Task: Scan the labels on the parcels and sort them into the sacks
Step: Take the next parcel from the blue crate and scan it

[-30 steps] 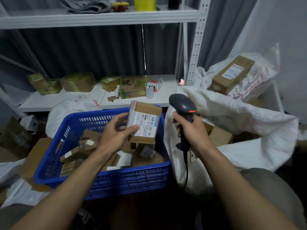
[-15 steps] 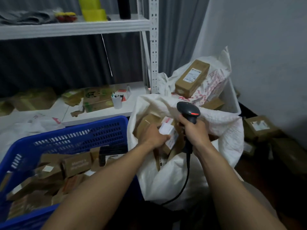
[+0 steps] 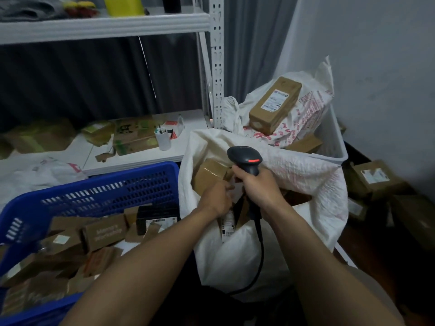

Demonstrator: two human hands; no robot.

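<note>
Parcel [image 3: 227, 225] is standing upright in the near sack [image 3: 235, 260], left hand [image 3: 215, 200] gripping its top, right hand [image 3: 257, 188] gripping scanner [image 3: 244, 158].

White lower shelf [image 3: 131, 162], up-left of left hand [image 3: 215, 200]: cardboard boxes [image 3: 133, 137], white cup [image 3: 163, 139], torn scrap [image 3: 105, 156]. Top shelf [image 3: 106, 25]: yellow tub [image 3: 123, 4], grey cloth [image 3: 28, 10]. Floor [image 3: 362, 241], right of right hand [image 3: 260, 187]: labelled cartons [image 3: 374, 178].

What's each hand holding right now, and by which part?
The right hand grips the scanner by its handle. The left hand is inside the sack among parcels; whether it grips one cannot be told.
</note>
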